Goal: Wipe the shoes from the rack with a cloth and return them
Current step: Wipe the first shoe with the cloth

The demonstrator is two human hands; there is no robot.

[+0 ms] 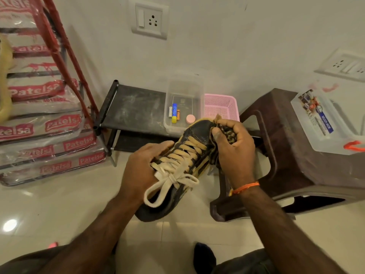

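Observation:
A black shoe (197, 135) with cream laces and tan trim is held in the air above the floor, toe pointing away from me. My left hand (142, 169) grips its left side near the tied laces. My right hand (233, 147) holds a bunched dark and tan patterned cloth (229, 133) against the shoe's right side near the toe. The low black shoe rack (130, 107) stands against the wall just beyond the shoe; its top shelf is dusty and its lower shelf is mostly hidden.
A clear plastic box (183, 103) with batteries and small items and a pink basket (221, 105) sit on the rack. A brown plastic stool (286, 147) with a clear container (324, 123) is on the right. Stacked printed bags (39, 125) and a red ladder (67, 56) stand on the left.

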